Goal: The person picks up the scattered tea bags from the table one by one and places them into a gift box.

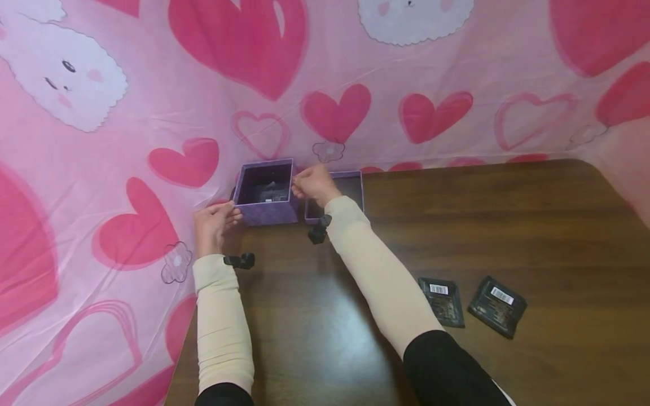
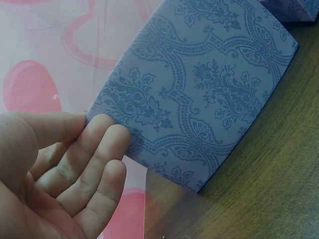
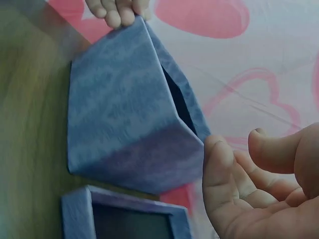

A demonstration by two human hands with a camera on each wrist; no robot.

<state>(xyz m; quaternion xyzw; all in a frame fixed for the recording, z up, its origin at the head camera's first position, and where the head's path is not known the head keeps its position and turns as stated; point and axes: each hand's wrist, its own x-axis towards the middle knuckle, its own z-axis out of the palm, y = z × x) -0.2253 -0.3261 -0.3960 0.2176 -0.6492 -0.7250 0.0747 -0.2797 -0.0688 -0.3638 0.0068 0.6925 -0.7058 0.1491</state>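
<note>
A purple patterned box (image 1: 269,214) stands uncovered at the back left of the table, with dark packets (image 1: 274,194) lying inside. My left hand (image 1: 212,226) pinches its front left corner between thumb and fingers (image 2: 102,124). At the box's right side is my right hand (image 1: 317,183). In the right wrist view its fingertips (image 3: 218,157) touch the rim's far corner, while the thumb stays apart from them. Just right of the box lies a shallow purple lid (image 1: 359,194), its hollow side up, partly hidden by my right hand and wrist.
Two flat black packets with white barcode labels, a left one (image 1: 447,307) and a right one (image 1: 499,306), lie on the brown wooden table (image 1: 558,242). A pink heart-printed cloth (image 1: 386,67) hangs behind and to the left, close to the box.
</note>
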